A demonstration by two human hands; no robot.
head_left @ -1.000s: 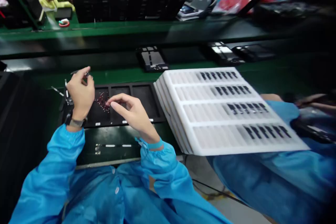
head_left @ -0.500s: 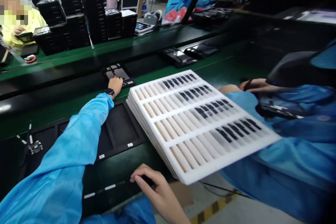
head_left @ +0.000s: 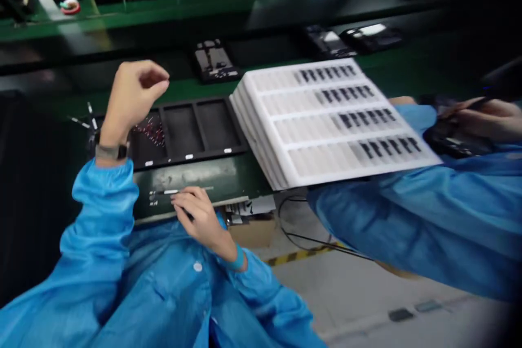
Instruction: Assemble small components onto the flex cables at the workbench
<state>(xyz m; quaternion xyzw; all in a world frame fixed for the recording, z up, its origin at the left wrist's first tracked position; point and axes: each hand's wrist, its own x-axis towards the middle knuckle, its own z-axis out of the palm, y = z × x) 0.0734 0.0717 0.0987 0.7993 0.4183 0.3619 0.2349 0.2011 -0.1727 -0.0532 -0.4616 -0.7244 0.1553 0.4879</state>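
My left hand (head_left: 132, 92) is raised above the left part of a black compartment tray (head_left: 183, 160), its fingers curled toward the thumb and nothing visible between them. Low at the bench's front edge, my right hand (head_left: 199, 215) has its fingertips closed at the end of a thin white-and-dark strip (head_left: 166, 192). Small red-and-dark parts (head_left: 153, 131) lie in one tray compartment. Behind the tray is an open tablet-like device (head_left: 214, 60) with its inside showing. Blur hides fine detail at the fingertips.
A stack of white foam trays (head_left: 281, 166) holding rows of pale and black pieces stands to the right. Farther back lie two more devices (head_left: 371, 35). A co-worker's hand (head_left: 489, 119) and blue sleeve are at the far right. Cables (head_left: 293, 236) hang below the bench.
My left hand has left the open device and come back toward me, over the tray. My right hand has reached the strip on the bench. The view has tilted down.
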